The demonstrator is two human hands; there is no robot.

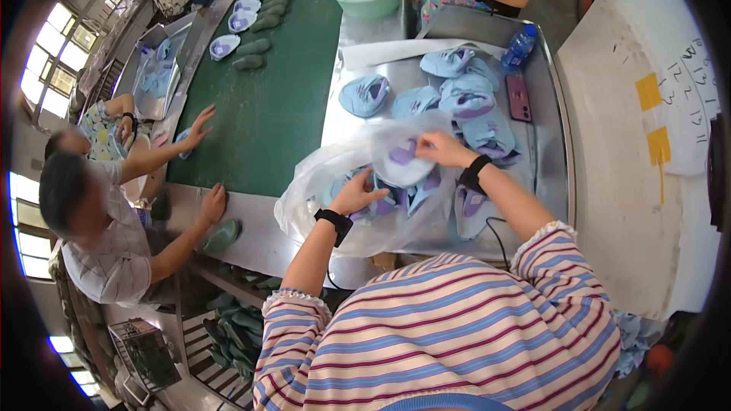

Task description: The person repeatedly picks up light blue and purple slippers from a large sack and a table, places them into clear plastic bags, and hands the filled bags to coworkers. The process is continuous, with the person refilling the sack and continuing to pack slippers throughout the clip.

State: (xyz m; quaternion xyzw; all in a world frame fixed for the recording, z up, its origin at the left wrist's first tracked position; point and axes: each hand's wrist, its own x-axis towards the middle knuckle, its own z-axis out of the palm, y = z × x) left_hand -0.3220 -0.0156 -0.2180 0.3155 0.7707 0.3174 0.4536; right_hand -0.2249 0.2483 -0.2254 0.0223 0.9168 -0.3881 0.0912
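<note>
Clear crinkled plastic bag (295,202) on metal desk (396,72), pale-blue uppers (425,189) inside; your left grip (356,194) over it, thumb parted, cannot tell if holding anything; white upper (403,175) with lavender patch, within bag's outline, pinched between fingertips of your right grip (443,149).

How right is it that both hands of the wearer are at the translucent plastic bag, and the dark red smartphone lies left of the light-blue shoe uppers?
One side is wrong: in the head view, the smartphone lies right of the shoe uppers. The left hand and right hand are indeed at the plastic bag.
</note>
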